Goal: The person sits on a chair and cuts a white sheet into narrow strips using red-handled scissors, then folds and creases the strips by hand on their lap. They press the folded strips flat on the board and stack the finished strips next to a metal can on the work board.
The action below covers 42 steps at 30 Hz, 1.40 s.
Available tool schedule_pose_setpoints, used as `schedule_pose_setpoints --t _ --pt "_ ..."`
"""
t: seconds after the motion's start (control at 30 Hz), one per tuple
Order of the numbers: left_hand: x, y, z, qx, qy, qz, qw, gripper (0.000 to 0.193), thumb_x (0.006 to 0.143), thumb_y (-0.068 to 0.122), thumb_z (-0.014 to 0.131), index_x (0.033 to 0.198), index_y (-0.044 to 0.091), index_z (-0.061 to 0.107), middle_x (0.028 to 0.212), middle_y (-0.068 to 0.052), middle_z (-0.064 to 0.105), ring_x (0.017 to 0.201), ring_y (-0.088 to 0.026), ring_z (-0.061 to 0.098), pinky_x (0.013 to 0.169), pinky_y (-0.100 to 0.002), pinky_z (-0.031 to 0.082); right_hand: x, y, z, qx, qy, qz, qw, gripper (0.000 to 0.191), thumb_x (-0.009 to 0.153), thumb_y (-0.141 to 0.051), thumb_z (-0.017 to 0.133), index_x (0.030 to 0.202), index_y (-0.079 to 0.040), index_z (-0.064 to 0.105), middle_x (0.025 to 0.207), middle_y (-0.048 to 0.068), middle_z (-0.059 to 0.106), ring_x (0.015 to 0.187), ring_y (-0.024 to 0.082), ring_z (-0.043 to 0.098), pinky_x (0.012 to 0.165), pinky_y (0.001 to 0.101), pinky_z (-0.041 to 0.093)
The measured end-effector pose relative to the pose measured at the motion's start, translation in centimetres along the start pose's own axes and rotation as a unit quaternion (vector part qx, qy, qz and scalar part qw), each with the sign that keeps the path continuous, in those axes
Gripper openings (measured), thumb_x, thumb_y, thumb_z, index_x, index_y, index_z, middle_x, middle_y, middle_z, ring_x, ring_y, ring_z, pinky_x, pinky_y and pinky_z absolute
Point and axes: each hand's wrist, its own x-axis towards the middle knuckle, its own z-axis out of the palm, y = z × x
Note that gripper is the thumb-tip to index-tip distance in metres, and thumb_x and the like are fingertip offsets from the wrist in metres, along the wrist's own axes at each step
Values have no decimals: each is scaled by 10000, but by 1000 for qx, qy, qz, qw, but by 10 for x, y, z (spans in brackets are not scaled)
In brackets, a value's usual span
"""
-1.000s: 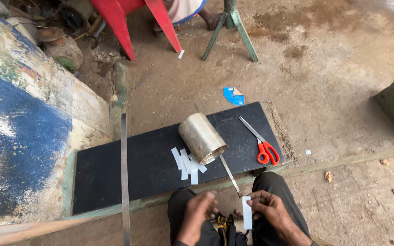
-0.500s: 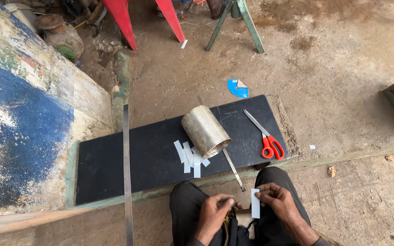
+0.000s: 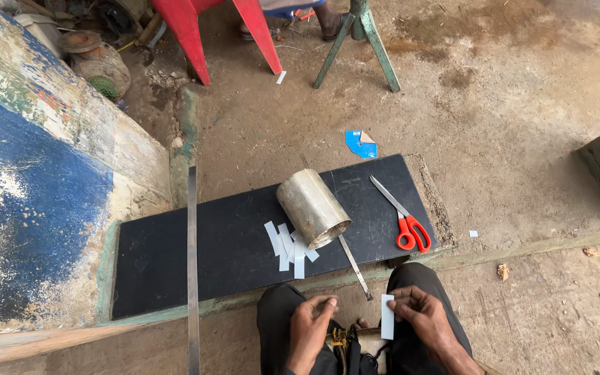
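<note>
One small white paper strip (image 3: 387,317)

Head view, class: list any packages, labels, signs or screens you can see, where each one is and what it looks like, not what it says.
Painted wall panel: far left, slanted, worn blue and white with red and green flecks.
Blue scrap: on the ground behind the black board, torn, blue with a tan corner.
White strip: plain, blank, pinched in the right hand.
No screens or packages.

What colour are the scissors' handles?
Red-orange; the scissors show best in the head view, lying on the black board.
</note>
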Motion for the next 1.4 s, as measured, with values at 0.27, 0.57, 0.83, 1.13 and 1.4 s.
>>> schedule_pose_setpoints --t 0.27,0.57,0.83,1.13,1.4 --pt "12 4 2 -109 -51 -35 992 326 957 297 710 1124 30 790 929 -104 798 852 -206 718 824 -366 626 3 -6 -5 20 -9 89 996 229 859 -21 746 1088 -3 743 822 95 789 700 156 664 667 302 550" --pt "18 -11 25 -13 -160 -9 987 307 948 243 746 1175 38 766 985 -96 781 904 -189 720 771 -310 608 7 7 7 60 -129 10 990 191 888 -59 750 1052 36 726 784 52 768 666 115 660 612 277 529" --pt "16 -9 38 -49 -188 -29 981 318 963 249 730 1113 -29 770 845 -113 772 733 -154 764 576 -281 606 1 13 11 35 -146 17 988 99 880 -39 777 962 15 763 703 63 744 581 99 635 537 267 533" --pt "12 -11 42 -40 -210 -13 977 433 972 328 729 1148 -67 752 804 -139 756 719 -178 766 572 -283 624 -5 18 13 5 -117 -10 993 86 883 -39 781 941 23 780 737 69 755 629 96 651 578 270 555" --pt "15 -18 45 -86 -220 -14 971 389 987 272 730 1149 -81 747 818 -147 732 716 -174 760 581 -278 625 -5 16 13 -31 -93 -11 995 103 879 -48 771 955 20 783 785 88 792 704 114 714 659 286 603"
